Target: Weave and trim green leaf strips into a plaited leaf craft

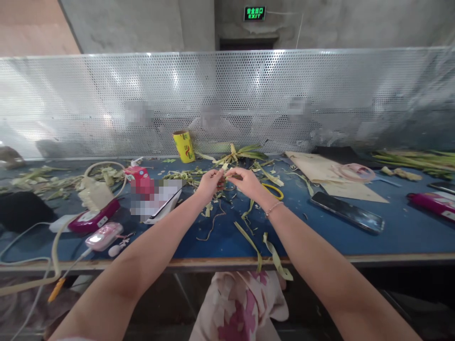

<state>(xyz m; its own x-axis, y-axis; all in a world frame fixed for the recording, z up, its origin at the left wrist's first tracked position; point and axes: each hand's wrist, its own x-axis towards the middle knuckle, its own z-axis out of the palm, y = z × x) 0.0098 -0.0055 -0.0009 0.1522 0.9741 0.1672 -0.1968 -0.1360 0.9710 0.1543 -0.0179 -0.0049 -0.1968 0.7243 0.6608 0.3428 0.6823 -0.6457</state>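
My left hand (211, 182) and my right hand (245, 181) meet over the middle of the blue table, fingertips almost touching. Both pinch a small pale green piece of plant (225, 167), perhaps leaf or stem, which pokes up between the fingers; most of it is hidden. Just beyond them lies a bunch of green leaves (245, 152). Scraps of peeled leaf are scattered around and below the hands. Two long curled leaf strips (273, 251) lie by the near edge, one hanging over it. A yellow ring (273, 191) rests beside my right wrist.
A yellow tube (184, 147) stands at the back before a perforated metal screen (227, 94). On the left are a red carton (139, 180), a propped phone (161, 203), a pink device (104, 236) and cables. To the right lie a black phone (346, 211), cardboard (330, 177) and green stalks (415, 160).
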